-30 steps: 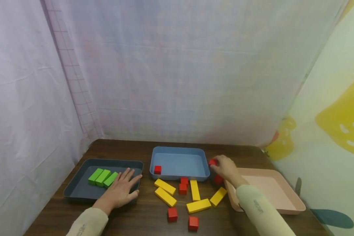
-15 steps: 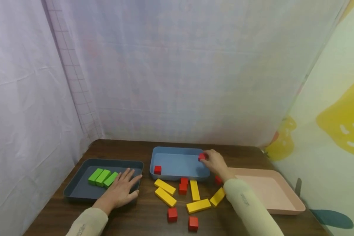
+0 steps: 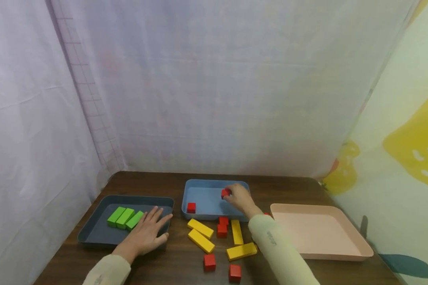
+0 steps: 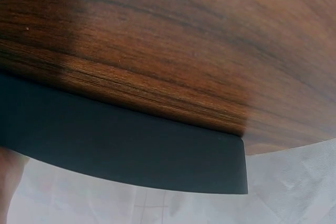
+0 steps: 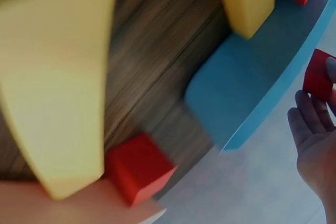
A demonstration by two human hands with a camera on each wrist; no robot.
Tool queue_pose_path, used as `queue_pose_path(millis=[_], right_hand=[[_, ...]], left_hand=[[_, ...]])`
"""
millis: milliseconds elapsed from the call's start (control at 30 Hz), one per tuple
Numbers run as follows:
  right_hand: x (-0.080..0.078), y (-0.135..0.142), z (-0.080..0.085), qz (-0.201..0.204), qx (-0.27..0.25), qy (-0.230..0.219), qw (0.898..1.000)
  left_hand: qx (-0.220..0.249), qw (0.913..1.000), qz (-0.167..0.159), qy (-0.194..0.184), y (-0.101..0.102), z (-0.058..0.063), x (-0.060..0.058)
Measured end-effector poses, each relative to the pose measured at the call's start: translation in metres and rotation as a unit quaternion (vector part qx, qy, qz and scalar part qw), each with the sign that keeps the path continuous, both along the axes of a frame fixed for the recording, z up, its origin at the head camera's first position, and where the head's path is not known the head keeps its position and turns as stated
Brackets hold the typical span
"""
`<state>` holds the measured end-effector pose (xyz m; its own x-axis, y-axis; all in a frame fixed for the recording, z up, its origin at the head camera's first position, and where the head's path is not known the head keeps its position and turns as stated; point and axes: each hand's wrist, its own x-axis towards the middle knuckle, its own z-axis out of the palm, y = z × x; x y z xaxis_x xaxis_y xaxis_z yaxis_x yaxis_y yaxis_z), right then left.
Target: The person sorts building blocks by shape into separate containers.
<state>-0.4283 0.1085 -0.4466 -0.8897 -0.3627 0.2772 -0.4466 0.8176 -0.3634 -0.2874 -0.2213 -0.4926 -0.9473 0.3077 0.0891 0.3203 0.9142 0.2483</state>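
Note:
Between thumb and fingers my right hand [image 3: 239, 198] pinches a red cube [image 3: 224, 194] over the blue tray [image 3: 203, 195]. Another red cube [image 3: 191, 208] lies in that tray's front left corner. In the right wrist view the pinched red cube [image 5: 316, 74] shows at the right edge, beyond the blue tray's wall. My left hand [image 3: 146, 233] lies with spread fingers over the right part of the dark grey tray [image 3: 92, 233], beside several green blocks [image 3: 125, 218]. The left wrist view catches mostly that tray's outer wall [image 4: 131, 145], with a bit of the hand at the left edge.
Several yellow blocks [image 3: 201, 240] and red cubes [image 3: 209, 262] lie scattered on the brown table before the blue tray. A pink tray [image 3: 321, 229] stands at the right, with a red cube [image 5: 139, 166] close by it. A curtain hangs behind the table.
My right hand has carried a red cube leftward from the table right of the blue tray to over the tray. My left hand stays in place.

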Motion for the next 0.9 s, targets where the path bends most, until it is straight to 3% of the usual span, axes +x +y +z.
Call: queue_pose_path(millis=[567, 900], right_hand=[[0.014, -0.062, -0.005, 0.02, 0.029, -0.055, 0.998], [0.018, -0.067, -0.017, 0.044, 0.01, -0.062, 0.997]], left_hand=[[-0.006, 0.9999, -0.002, 0.009, 0.003, 0.003, 0.002], [0.005, 0.9999, -0.011, 0.009, 0.01, 0.002, 0.0]])
